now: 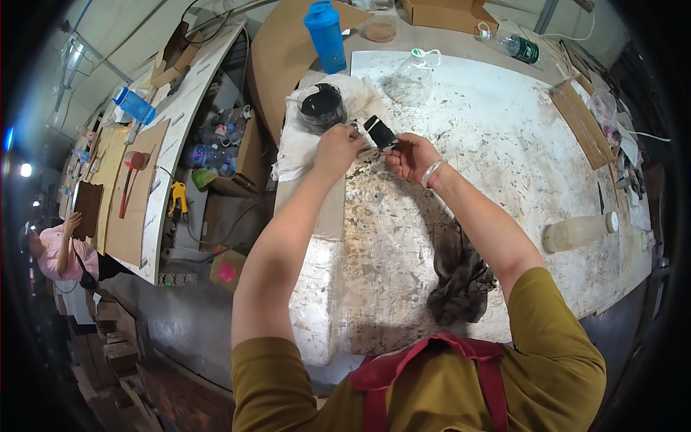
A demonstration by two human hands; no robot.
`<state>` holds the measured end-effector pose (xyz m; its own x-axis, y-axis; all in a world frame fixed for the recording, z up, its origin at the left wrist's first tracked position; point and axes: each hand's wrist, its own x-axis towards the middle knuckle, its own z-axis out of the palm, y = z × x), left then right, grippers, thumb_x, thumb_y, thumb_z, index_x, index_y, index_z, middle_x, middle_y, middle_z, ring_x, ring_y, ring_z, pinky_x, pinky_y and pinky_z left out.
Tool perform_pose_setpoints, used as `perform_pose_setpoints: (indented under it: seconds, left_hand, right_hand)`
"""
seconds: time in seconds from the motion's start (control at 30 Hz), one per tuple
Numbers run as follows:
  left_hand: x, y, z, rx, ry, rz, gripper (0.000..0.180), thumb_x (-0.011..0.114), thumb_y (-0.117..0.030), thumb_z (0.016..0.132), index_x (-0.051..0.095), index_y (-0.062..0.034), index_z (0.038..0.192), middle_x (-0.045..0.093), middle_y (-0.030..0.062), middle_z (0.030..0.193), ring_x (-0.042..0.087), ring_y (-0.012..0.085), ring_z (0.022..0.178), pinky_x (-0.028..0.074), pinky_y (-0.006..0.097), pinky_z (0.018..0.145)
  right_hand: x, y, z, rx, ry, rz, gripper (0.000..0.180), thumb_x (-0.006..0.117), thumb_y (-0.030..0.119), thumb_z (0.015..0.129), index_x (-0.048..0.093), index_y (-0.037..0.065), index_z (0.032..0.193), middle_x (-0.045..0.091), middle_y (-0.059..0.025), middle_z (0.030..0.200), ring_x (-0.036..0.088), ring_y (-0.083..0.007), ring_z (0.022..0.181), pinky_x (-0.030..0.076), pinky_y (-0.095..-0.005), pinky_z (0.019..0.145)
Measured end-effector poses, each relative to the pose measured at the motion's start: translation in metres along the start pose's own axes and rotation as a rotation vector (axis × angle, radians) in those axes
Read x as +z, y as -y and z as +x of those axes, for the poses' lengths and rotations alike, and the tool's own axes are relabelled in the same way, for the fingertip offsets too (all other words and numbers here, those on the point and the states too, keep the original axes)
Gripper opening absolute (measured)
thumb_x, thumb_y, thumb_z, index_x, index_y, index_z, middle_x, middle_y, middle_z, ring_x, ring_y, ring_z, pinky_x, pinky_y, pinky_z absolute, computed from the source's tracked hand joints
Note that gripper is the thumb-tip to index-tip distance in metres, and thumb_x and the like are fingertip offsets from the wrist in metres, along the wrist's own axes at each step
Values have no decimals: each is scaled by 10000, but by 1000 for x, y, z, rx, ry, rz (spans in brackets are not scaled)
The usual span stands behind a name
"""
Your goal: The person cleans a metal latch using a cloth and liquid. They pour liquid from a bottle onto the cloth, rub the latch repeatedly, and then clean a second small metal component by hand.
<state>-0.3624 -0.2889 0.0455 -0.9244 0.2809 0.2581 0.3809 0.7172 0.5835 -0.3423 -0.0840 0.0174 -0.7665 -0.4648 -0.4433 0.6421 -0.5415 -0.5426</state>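
Observation:
A small black rectangular piece point(381, 135) with a pale strip across its upper end is held up between my hands. My right hand point(413, 158), wearing a pale band at the wrist, pinches its lower right corner. Just left of it, my left hand point(338, 150) has its fingers drawn together beside a clear cup point(312, 119) of black liquid or paint. What those fingers hold, if anything, is too small to make out. Under the cup lies a stained white cloth point(295, 147).
A blue bottle point(326, 39) and a cut-open clear plastic bottle point(409, 85) stand beyond my hands. A dark crumpled rag point(461, 277) lies near me on the paint-marked white table point(389, 237). A cloudy bottle point(576, 234) lies at right. Another person point(68, 252) stands far left.

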Motion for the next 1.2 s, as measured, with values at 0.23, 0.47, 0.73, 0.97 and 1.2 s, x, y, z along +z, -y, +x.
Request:
perform_pose_setpoints:
  seconds: [0.23,0.47,0.73,0.97,1.2]
  left_hand:
    - [-42,40,-19,-298,333,-157,259,671,-241,823,680,10,885,633,87,792,583,167,720,462,305,678]
    - [-70,39,-52,-437,824,-315,210,618,-249,889,705,-74,966,638,-32,810,536,52,701,425,212,629]
    - [-64,37,-63,-296,1150,-66,252,645,-273,862,695,-47,960,652,22,767,562,103,713,445,250,663]
    - [-65,46,-65,-154,823,-43,280,607,-249,869,652,-17,1018,676,88,910,612,173,848,462,290,782]
    - [-66,33,-64,-226,674,-132,247,582,-210,874,647,-14,1009,666,103,935,620,192,853,466,290,799]
  right_hand:
    - [-27,20,-14,76,-113,-95,421,478,365,892,575,-40,952,564,-66,676,475,-146,509,426,-247,506]
    - [-28,25,-24,2,-137,-165,422,471,358,912,604,-41,942,569,-54,673,505,-135,548,441,-241,521]
    - [-40,18,-21,66,34,-171,402,484,343,905,595,-38,968,602,-67,712,568,-155,582,483,-253,550]
    - [-33,13,-26,7,61,-13,298,475,255,901,582,-13,975,645,-130,861,635,-198,711,525,-291,588]
    - [-38,13,-26,-10,17,-12,250,499,221,902,577,-4,978,648,-132,848,640,-194,724,542,-314,605]
